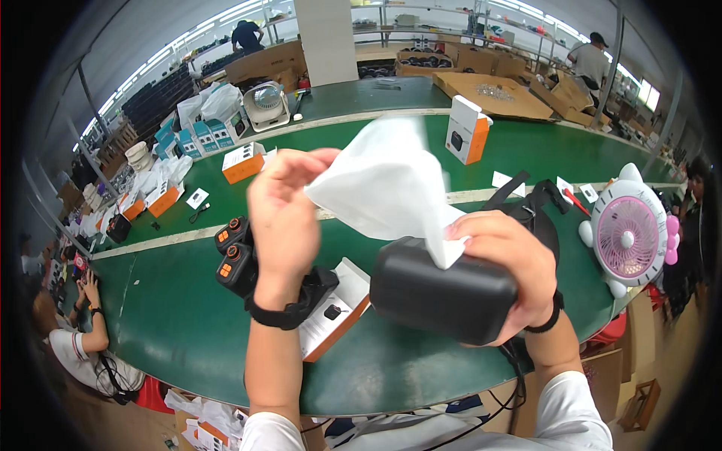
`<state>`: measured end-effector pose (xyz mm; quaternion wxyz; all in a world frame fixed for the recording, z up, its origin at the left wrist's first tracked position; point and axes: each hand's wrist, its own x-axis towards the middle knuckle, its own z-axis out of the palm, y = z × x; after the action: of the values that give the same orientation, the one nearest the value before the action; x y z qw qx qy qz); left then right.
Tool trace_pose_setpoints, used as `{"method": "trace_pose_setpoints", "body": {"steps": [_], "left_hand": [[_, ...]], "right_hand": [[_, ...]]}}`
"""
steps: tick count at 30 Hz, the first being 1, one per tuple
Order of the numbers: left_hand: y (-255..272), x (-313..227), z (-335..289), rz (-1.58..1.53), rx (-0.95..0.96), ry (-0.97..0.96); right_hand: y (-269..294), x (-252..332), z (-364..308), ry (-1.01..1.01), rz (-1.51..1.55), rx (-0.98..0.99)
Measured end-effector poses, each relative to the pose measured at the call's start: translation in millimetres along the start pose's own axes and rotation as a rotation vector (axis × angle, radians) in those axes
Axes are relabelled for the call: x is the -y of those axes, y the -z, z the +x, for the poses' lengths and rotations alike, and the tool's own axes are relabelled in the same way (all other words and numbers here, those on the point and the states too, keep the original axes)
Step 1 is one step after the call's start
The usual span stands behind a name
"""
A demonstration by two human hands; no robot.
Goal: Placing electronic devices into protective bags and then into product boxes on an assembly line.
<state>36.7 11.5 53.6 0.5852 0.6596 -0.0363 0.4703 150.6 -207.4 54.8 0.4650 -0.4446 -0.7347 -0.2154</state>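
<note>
Above the bench, my right hand grips a black, rounded, box-shaped device. A white bag, thin and soft, spreads up from it, one end pinched near my right fingertips. The bag's upper left edge is pinched in my left hand, raised over the bench. Beneath my left wrist lies an open white and orange carton. Two black devices with orange buttons stand just left of my left forearm. The black device's far side is hidden by the bag and my right hand.
A pink and white fan stands at right beside black straps. On the green bench are an upright carton, another carton and a white fan. At far left, a co-worker's hands hold something.
</note>
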Motion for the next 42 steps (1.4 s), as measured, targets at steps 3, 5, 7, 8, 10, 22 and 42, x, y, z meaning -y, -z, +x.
{"method": "trace_pose_setpoints", "body": {"steps": [3, 5, 7, 8, 10, 22, 42], "left_hand": [[6, -24, -6, 0.031, -0.204, -0.181], [15, -35, -16, -0.112, 0.13, -0.149], [2, -45, -25, -0.032, 0.186, 0.031], [-14, -51, -27, -0.002, 0.124, 0.17], [-28, -54, -24, -0.156, 0.15, 0.201], [-10, -19, -14, 0.069, -0.139, -0.414], [-17, -18, -17, -0.133, -0.099, 0.029]], "right_hand": [[-7, 3, 2, -0.03, -0.093, 0.013], [-12, 3, 4, -0.015, -0.242, -0.021], [-18, 1, 4, 0.049, -0.33, -0.009], [-21, -2, 2, 0.106, -0.416, 0.008], [-27, -3, -3, 0.196, -0.466, 0.064], [-15, 6, -13, -0.465, 0.619, -0.244], [5, -2, -8, -0.768, 0.684, -0.388]]}}
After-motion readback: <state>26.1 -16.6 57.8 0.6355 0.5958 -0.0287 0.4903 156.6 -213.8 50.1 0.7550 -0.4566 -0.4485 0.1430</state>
